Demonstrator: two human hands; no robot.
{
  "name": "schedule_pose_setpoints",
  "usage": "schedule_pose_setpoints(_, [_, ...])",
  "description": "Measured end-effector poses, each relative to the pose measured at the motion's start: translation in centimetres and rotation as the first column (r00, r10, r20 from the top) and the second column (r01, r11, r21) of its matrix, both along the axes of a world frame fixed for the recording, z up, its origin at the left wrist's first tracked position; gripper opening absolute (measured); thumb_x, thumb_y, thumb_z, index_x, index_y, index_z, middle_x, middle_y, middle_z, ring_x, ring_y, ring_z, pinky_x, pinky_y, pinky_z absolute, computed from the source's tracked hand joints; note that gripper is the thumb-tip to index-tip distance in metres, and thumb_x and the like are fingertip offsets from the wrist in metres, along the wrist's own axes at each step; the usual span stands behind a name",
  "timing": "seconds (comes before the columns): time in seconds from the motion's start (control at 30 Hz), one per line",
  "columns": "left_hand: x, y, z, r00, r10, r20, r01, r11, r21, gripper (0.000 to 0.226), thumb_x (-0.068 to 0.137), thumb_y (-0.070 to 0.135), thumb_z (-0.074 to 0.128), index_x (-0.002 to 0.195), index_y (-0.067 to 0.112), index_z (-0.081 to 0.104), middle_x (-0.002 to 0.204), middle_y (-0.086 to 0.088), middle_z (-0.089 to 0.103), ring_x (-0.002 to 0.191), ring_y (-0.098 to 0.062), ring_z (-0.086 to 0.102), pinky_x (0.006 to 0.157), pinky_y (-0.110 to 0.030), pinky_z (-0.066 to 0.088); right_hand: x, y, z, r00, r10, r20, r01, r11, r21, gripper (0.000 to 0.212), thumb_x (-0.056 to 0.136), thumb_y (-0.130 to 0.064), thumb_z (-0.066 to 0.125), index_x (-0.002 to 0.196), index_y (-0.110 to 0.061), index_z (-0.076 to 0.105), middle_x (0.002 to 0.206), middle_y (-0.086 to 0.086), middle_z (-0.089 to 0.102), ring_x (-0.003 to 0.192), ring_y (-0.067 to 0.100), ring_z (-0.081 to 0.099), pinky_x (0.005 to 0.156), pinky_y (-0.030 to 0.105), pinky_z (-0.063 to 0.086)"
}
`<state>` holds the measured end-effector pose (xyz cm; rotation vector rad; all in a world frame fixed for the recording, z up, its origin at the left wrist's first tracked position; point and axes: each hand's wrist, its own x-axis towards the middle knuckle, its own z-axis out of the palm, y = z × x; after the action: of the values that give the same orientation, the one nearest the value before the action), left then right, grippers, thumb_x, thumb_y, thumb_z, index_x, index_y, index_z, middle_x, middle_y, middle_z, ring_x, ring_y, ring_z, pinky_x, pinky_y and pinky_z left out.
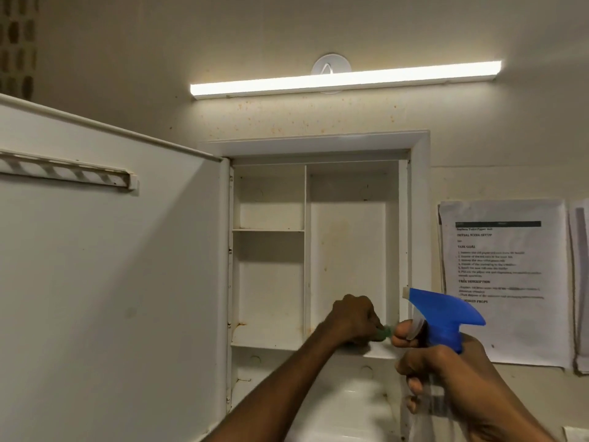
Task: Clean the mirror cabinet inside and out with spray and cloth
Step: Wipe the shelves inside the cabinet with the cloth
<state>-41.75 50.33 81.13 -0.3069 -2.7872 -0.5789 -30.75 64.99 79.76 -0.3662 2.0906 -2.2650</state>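
On the printed sheet (pixel 503 282) taped to the wall right of the cabinet, three bold headings can be read: "INITIAL SCENE SETUP", "TASK GOAL" and "TASK DESCRIPTION". A numbered list is printed under the second heading, but its lines are too blurred to be read.

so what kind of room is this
Probably a bathroom: a wall cabinet with its door open, a strip light above it, and what looks like a sink below.
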Motion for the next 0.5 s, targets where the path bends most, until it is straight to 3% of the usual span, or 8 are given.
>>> schedule_pose_setpoints(0.1, [1.4, -1.2, 4.0, 0.991, 0.088, -0.098, -0.063, 0.97, 0.234, 0.023, 0.086, 0.012, 0.058, 0.105, 0.007, 0.071, 0.105, -0.012, 0.071, 0.093, -0.026, 0.066, 0.083, -0.034, 0.056, -0.2, 0.3, 1.5, 0.997, -0.035, -0.074, 0.036, 0.999, 0.009, 0.028, 0.074, 0.017, 0.058, 0.088, -0.004, 0.07, 0.061, 0.015, 0.064, 0.044, 0.023, 0.054, 0.053, 0.041, 0.052])
schedule_pose_setpoints(0.2, [3.6, -2.3, 9.1, 0.854, 0.262, -0.45, -0.017, 0.878, 0.479, 0.021, 0.084, 0.008, 0.056, 0.098, 0.012, 0.072, 0.095, -0.008, 0.071, 0.083, -0.02, 0.066, 0.071, -0.028, 0.057, -0.9, -0.7, 3.2, 0.984, -0.056, -0.17, 0.061, 0.998, 0.023, 0.027, 0.075, 0.011, 0.059, 0.077, -0.013, 0.071, 0.063, 0.01, 0.068, 0.044, 0.019, 0.054, 0.051, 0.038, 0.05])
schedule_pose_setpoints(0.27, [4.6, -2.8, 11.6, 0.63, 0.276, -0.726, 0.001, 0.934, 0.356, 0.017, 0.086, 0.007, 0.059, 0.1, 0.011, 0.069, 0.091, -0.006, 0.07, 0.077, -0.014, 0.064, 0.06, -0.018, 0.05, -1.9, -2.2, 4.3, 0.98, -0.042, -0.193, 0.054, 0.997, 0.055, 0.022, 0.08, 0.004, 0.059, 0.081, -0.015, 0.071, 0.065, 0.006, 0.07, 0.047, 0.018, 0.057, 0.052, 0.037, 0.051])
schedule_pose_setpoints(0.33, [4.5, -3.4, 12.9, 0.44, 0.143, -0.887, -0.167, 0.983, 0.076, 0.026, 0.088, 0.004, 0.056, 0.113, 0.006, 0.063, 0.1, -0.012, 0.068, 0.086, -0.022, 0.066, 0.065, -0.021, 0.051, -3.3, -3.7, 5.6, 0.981, -0.051, -0.187, 0.068, 0.994, 0.09, 0.014, 0.085, -0.005, 0.06, 0.09, -0.013, 0.07, 0.068, 0.005, 0.071, 0.051, 0.016, 0.059, 0.053, 0.035, 0.053])
schedule_pose_setpoints(0.43, [3.4, -5.3, 13.3, 0.367, -0.08, -0.927, -0.496, 0.826, -0.267, 0.048, 0.092, 0.004, 0.048, 0.139, -0.001, 0.038, 0.129, -0.025, 0.055, 0.118, -0.036, 0.056, 0.087, -0.04, 0.056, -5.7, -5.6, 7.5, 0.987, -0.05, -0.154, 0.065, 0.993, 0.094, 0.013, 0.084, -0.009, 0.062, 0.095, -0.006, 0.068, 0.081, 0.01, 0.069, 0.061, 0.019, 0.061, 0.06, 0.037, 0.054])
schedule_pose_setpoints(0.5, [2.8, -6.6, 13.0, 0.296, -0.201, -0.934, -0.584, 0.735, -0.344, 0.049, 0.089, 0.002, 0.05, 0.137, -0.003, 0.042, 0.132, -0.026, 0.053, 0.12, -0.035, 0.055, 0.092, -0.04, 0.05, -7.1, -6.7, 8.6, 0.992, -0.038, -0.124, 0.048, 0.996, 0.081, 0.023, 0.078, -0.004, 0.063, 0.101, -0.003, 0.065, 0.089, 0.014, 0.067, 0.063, 0.021, 0.061, 0.067, 0.041, 0.056])
